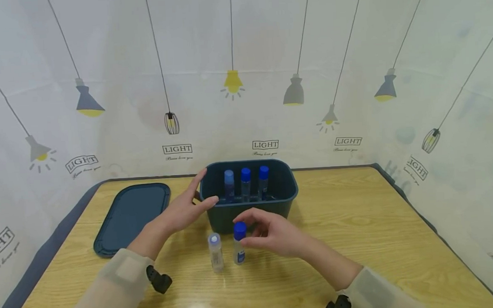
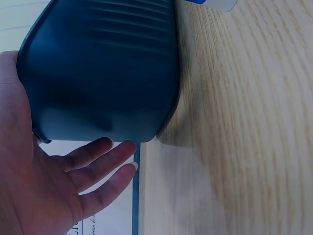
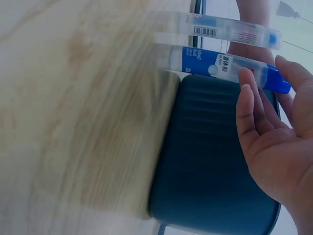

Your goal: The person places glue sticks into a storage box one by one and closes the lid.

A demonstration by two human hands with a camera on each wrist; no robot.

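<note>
My right hand [image 1: 276,234] pinches a liquid glue bottle [image 1: 239,252] near its blue cap, thumb on the near side and fingers on the far side. The bottle stands upright on the table, its blue and white label showing in the right wrist view. Just left of it stands a second clear glue bottle [image 1: 216,258] with a pale top and no blue cap. A dark teal bin [image 1: 249,214] sits behind both. My left hand [image 1: 182,208] rests on the bin's left rim, its fingers [image 2: 105,164] extended beside the end wall.
Inside the bin, several upright blue-capped bottles [image 1: 246,184] stand in a row. A dark teal lid [image 1: 132,216] lies flat on the wooden table [image 1: 359,222] to the left. Behind the table hangs a white curtain [image 1: 202,100] printed with lamps.
</note>
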